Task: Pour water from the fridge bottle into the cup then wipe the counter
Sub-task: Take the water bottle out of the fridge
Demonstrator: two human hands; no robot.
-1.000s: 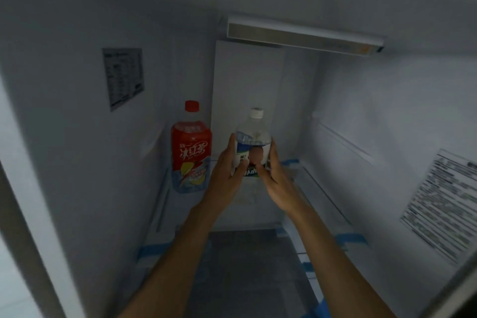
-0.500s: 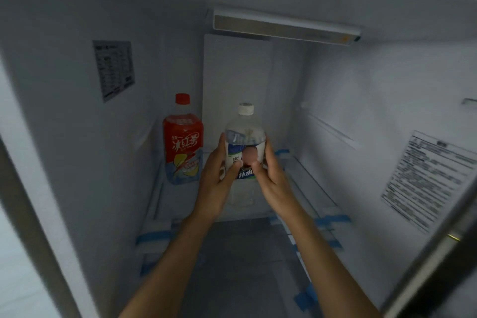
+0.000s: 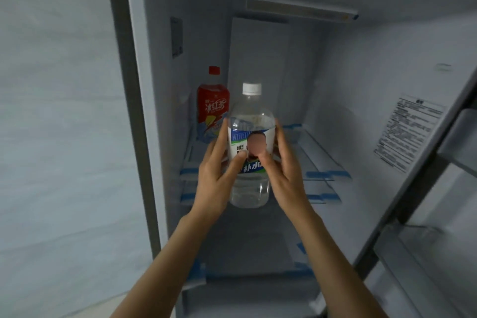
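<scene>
A clear water bottle (image 3: 249, 188) with a white cap and a blue, white and green label is held upright in front of the open fridge, off its shelf. My left hand (image 3: 215, 178) grips its left side and my right hand (image 3: 282, 170) grips its right side, thumbs across the label. No cup and no counter are in view.
A red-labelled drink bottle (image 3: 212, 108) with a red cap stands at the back left of the glass shelf (image 3: 320, 160). The fridge's left wall edge (image 3: 134, 111) is close on the left. The open door's shelves (image 3: 438, 253) are on the right.
Both hands have drawn the water bottle off the shelf, out toward me. The view has shifted back and right, so the fridge's left edge and the door shelves now show.
</scene>
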